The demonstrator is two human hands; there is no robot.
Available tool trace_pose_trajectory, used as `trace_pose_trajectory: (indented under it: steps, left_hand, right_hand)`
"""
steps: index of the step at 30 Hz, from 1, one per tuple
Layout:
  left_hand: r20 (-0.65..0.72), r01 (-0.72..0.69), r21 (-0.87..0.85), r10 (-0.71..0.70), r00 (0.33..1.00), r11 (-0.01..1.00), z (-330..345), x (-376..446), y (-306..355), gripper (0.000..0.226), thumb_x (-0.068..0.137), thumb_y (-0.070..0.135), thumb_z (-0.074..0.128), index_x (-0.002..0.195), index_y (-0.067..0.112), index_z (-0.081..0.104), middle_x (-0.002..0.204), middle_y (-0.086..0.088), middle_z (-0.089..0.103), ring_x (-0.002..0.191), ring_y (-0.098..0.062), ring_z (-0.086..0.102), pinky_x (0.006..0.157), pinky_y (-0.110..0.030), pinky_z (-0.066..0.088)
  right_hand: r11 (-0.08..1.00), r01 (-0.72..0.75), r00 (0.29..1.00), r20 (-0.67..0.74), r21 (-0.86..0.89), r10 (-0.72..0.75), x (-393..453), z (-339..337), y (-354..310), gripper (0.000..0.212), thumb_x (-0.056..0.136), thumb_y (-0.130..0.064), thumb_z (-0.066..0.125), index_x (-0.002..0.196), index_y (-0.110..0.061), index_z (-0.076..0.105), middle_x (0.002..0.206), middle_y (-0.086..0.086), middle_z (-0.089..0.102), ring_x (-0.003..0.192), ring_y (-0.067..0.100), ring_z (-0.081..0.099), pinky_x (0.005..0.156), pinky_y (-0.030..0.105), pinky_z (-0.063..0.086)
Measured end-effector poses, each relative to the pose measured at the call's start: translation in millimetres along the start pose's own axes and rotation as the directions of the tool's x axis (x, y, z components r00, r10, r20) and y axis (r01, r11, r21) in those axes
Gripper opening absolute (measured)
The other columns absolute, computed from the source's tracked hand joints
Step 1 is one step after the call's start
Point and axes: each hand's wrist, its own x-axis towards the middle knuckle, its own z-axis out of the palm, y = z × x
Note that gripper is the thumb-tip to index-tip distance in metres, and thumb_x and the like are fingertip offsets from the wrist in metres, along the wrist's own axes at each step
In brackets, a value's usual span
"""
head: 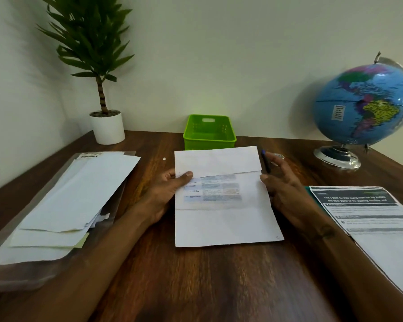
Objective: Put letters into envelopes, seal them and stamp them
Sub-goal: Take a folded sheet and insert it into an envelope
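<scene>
1. White paper: the letter (223,205) lies mid-desk (196,275), its top third folded down over the printed table
2. Left hand (168,191) pinches the sheet's left edge, thumb on the fold; right hand (282,184) steadies the right edge with fingers fairly straight, though whether it grasps the paper I cannot tell
3. Step in hand looks like folding the letter, not yet stuffing it
4. Next move calls for a second fold from the bottom, then an envelope from the stack (63,205) on the left
5. Blue pen (265,161) lies just behind the right hand; green basket (209,133) stands beyond the letter
</scene>
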Motion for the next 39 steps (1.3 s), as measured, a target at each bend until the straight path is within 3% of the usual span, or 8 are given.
trace_pose_trajectory:
  steps: [5, 11, 14, 19, 22, 25, 29, 39]
  left_hand:
    - [-0.016, 0.046, -0.107, -0.048, 0.999, 0.993, -4.1, 0.8, 2.4, 0.033, 0.093, 0.016, 0.068, 0.124, 0.005, 0.066, 0.120, -0.015, 0.073, 0.108, -0.031, 0.070, 0.092, -0.043, 0.057]
    - [0.022, 0.103, -0.193, -0.100, 0.995, 0.976, -8.3, -1.2, 6.1, 0.035, 0.094, 0.017, 0.067, 0.127, 0.005, 0.065, 0.122, -0.018, 0.071, 0.095, -0.026, 0.073, 0.081, -0.038, 0.062]
    - [0.060, 0.152, -0.243, -0.142, 0.988, 0.958, -10.4, -2.3, 9.3, 0.038, 0.096, 0.020, 0.065, 0.131, 0.007, 0.063, 0.126, -0.019, 0.069, 0.104, -0.032, 0.069, 0.093, -0.047, 0.057]
    - [0.059, 0.129, -0.240, -0.118, 0.991, 0.962, -4.7, -3.2, 9.6, 0.037, 0.099, 0.014, 0.060, 0.134, 0.005, 0.060, 0.130, -0.016, 0.067, 0.119, -0.034, 0.064, 0.103, -0.050, 0.051]
    - [0.068, 0.126, -0.235, -0.113, 0.991, 0.964, -1.9, -6.7, 11.2, 0.034, 0.098, 0.010, 0.059, 0.132, 0.005, 0.061, 0.128, -0.015, 0.069, 0.113, -0.026, 0.067, 0.091, -0.039, 0.060]
    - [0.145, 0.150, -0.194, -0.123, 0.982, 0.969, -2.1, -12.5, 15.0, 0.039, 0.096, 0.014, 0.059, 0.135, 0.009, 0.059, 0.130, -0.014, 0.067, 0.120, -0.029, 0.062, 0.099, -0.043, 0.053]
    - [0.153, 0.153, -0.189, -0.125, 0.980, 0.970, -0.1, -15.7, 16.7, 0.039, 0.100, 0.012, 0.054, 0.139, 0.005, 0.056, 0.137, -0.017, 0.062, 0.125, -0.032, 0.055, 0.104, -0.047, 0.045]
    - [0.090, 0.114, -0.229, -0.096, 0.991, 0.967, -1.8, -6.5, 11.0, 0.037, 0.099, 0.017, 0.059, 0.134, 0.006, 0.060, 0.132, -0.014, 0.067, 0.114, -0.024, 0.066, 0.098, -0.041, 0.054]
  right_hand:
    - [0.995, -0.063, 0.964, 0.252, -0.075, 0.080, -7.5, -11.6, -3.5, 0.063, 0.096, 0.016, 0.049, 0.133, -0.030, 0.069, 0.147, -0.010, 0.061, 0.123, 0.008, 0.066, 0.086, 0.027, 0.059]
    - [0.984, -0.166, 0.897, 0.407, -0.057, 0.175, -17.4, -17.7, -10.5, 0.083, 0.086, 0.032, 0.044, 0.142, -0.027, 0.063, 0.153, -0.007, 0.056, 0.137, 0.015, 0.057, 0.092, 0.035, 0.061]
    - [0.980, -0.199, 0.876, 0.446, -0.018, 0.186, -19.7, -21.5, -13.5, 0.086, 0.087, 0.033, 0.042, 0.148, -0.025, 0.057, 0.154, 0.004, 0.055, 0.140, 0.027, 0.055, 0.101, 0.044, 0.058]
    - [0.995, -0.063, 0.948, 0.306, -0.080, 0.085, -17.3, -11.9, -14.2, 0.065, 0.080, 0.006, 0.075, 0.136, -0.026, 0.068, 0.143, 0.003, 0.065, 0.124, 0.026, 0.068, 0.086, 0.035, 0.063]
    - [0.993, -0.106, 0.977, 0.192, 0.042, 0.096, -17.6, -7.6, -12.9, 0.041, 0.088, -0.012, 0.080, 0.127, -0.021, 0.074, 0.137, 0.004, 0.069, 0.123, 0.027, 0.069, 0.088, 0.037, 0.063]
    - [0.997, -0.078, 0.993, 0.083, -0.030, 0.080, -19.6, -2.2, -15.0, 0.033, 0.086, -0.027, 0.084, 0.118, -0.025, 0.078, 0.128, 0.002, 0.074, 0.117, 0.021, 0.072, 0.084, 0.030, 0.063]
    - [0.997, -0.064, 0.998, 0.028, -0.034, 0.065, -20.7, 3.7, -15.5, 0.033, 0.085, -0.025, 0.085, 0.117, -0.021, 0.077, 0.126, 0.003, 0.076, 0.114, 0.022, 0.074, 0.084, 0.030, 0.063]
    - [0.982, -0.180, 0.983, 0.039, 0.055, 0.178, -14.3, 3.2, -12.8, 0.044, 0.067, -0.026, 0.093, 0.108, -0.019, 0.081, 0.122, 0.008, 0.077, 0.112, 0.028, 0.075, 0.081, 0.036, 0.065]
